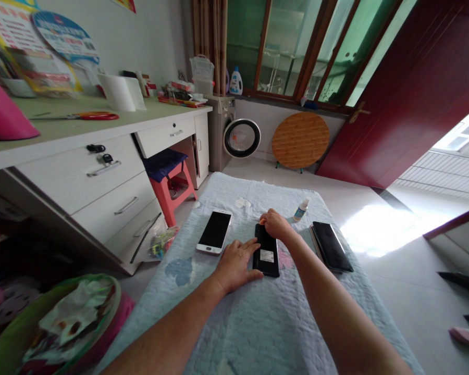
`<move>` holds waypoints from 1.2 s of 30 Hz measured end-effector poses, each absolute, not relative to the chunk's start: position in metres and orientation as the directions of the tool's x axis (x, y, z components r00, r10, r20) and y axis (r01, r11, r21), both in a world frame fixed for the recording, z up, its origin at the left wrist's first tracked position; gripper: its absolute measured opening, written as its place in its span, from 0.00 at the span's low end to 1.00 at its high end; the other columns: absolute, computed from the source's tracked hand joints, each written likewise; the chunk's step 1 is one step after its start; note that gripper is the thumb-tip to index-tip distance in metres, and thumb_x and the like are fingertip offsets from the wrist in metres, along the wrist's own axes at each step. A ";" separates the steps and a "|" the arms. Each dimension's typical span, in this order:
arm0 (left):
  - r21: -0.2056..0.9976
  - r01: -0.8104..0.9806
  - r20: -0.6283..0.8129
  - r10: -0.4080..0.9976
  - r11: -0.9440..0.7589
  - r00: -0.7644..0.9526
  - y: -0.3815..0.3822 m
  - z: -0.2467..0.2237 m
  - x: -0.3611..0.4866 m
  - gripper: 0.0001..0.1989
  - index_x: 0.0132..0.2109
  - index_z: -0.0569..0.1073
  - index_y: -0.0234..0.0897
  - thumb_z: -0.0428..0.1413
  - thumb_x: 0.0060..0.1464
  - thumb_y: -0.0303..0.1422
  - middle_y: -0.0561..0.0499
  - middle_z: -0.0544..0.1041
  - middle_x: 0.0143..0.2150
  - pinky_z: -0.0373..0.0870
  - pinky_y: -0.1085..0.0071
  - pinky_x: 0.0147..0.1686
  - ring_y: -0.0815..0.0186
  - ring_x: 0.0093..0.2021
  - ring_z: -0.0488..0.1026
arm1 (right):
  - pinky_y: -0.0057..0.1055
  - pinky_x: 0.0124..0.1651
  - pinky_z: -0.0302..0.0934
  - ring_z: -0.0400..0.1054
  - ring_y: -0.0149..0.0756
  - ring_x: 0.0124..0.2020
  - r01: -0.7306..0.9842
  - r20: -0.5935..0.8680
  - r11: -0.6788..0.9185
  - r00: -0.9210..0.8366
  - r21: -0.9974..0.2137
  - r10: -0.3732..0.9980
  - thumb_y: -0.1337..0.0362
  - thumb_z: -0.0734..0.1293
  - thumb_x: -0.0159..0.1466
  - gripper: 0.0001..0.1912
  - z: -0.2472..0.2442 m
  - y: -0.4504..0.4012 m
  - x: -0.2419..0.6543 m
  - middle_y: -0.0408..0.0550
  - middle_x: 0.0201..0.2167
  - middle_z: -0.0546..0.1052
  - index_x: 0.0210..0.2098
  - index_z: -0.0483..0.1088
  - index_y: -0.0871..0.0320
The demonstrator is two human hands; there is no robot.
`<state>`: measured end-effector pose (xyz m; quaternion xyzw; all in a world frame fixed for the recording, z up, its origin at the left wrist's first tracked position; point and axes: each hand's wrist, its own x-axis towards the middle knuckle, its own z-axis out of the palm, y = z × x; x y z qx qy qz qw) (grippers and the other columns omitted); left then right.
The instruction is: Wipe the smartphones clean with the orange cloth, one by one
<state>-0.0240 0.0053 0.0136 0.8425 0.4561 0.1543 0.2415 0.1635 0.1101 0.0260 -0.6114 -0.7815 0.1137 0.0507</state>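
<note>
A black phone (262,263) lies face down on the light blue quilted cover, with a white label on its back. My left hand (237,264) rests at its left side, fingers stretched onto the edge and thumb spread near the lower end. Over the phone's top end, my right hand (275,224) is closed on a small orange piece (262,222), mostly hidden by the fingers. To the left lies a white phone (214,232) with a dark screen. On the right are a small spray bottle (301,210) and another black phone (332,247), which overlaps a pale flat item.
The quilted cover (226,195) spreads over the surface before me. A white desk (117,203) with drawers and a red stool (175,187) stand at left. A filled basket (115,291) sits lower left. Behind are a washing machine (219,133) and a round wooden tabletop (300,139).
</note>
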 end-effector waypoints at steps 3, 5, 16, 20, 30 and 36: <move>0.555 0.692 0.044 0.847 -0.461 0.529 0.006 0.012 -0.024 0.37 0.62 0.63 0.46 0.61 0.47 0.50 0.52 0.60 0.67 0.62 0.55 0.52 0.51 0.52 0.65 | 0.24 0.42 0.57 0.68 0.31 0.37 0.947 -0.050 0.210 -0.228 -0.243 0.972 0.71 0.58 0.63 0.16 0.025 0.108 0.178 0.50 0.38 0.72 0.38 0.77 0.58; 0.560 0.691 0.045 0.850 -0.457 0.525 0.006 0.010 -0.023 0.37 0.62 0.63 0.46 0.61 0.47 0.49 0.53 0.61 0.66 0.62 0.55 0.52 0.51 0.52 0.66 | 0.24 0.42 0.56 0.68 0.32 0.38 0.950 -0.038 0.198 -0.214 -0.242 0.976 0.72 0.57 0.63 0.16 0.023 0.105 0.188 0.50 0.37 0.72 0.37 0.77 0.59; 0.534 0.697 0.068 0.846 -0.479 0.529 0.007 0.005 -0.023 0.36 0.62 0.63 0.46 0.62 0.46 0.45 0.52 0.61 0.66 0.61 0.57 0.53 0.52 0.55 0.65 | 0.27 0.44 0.55 0.65 0.35 0.39 0.957 0.067 0.157 -0.145 -0.245 0.987 0.70 0.57 0.63 0.14 0.014 0.066 0.205 0.52 0.33 0.74 0.34 0.74 0.63; 0.532 0.696 0.068 0.844 -0.482 0.532 0.006 0.006 -0.022 0.35 0.61 0.63 0.46 0.62 0.47 0.46 0.51 0.61 0.66 0.60 0.56 0.54 0.52 0.56 0.65 | 0.26 0.42 0.54 0.65 0.34 0.37 0.955 0.079 0.142 -0.126 -0.260 0.989 0.70 0.58 0.63 0.12 0.014 0.045 0.201 0.50 0.31 0.73 0.33 0.74 0.62; 0.511 0.703 0.081 0.843 -0.494 0.532 0.007 0.005 -0.022 0.34 0.61 0.64 0.45 0.61 0.47 0.45 0.52 0.61 0.66 0.61 0.57 0.54 0.52 0.55 0.66 | 0.25 0.38 0.52 0.65 0.31 0.33 0.916 0.001 0.118 -0.127 -0.383 0.992 0.69 0.59 0.63 0.12 0.025 -0.013 0.192 0.46 0.28 0.71 0.27 0.71 0.59; 0.496 0.708 0.093 0.842 -0.502 0.532 0.008 0.003 -0.021 0.34 0.61 0.65 0.45 0.62 0.47 0.44 0.53 0.62 0.66 0.62 0.58 0.53 0.52 0.54 0.66 | 0.25 0.37 0.52 0.65 0.30 0.33 0.910 -0.049 0.091 -0.121 -0.405 0.991 0.69 0.60 0.63 0.11 0.031 -0.037 0.187 0.46 0.31 0.71 0.28 0.72 0.59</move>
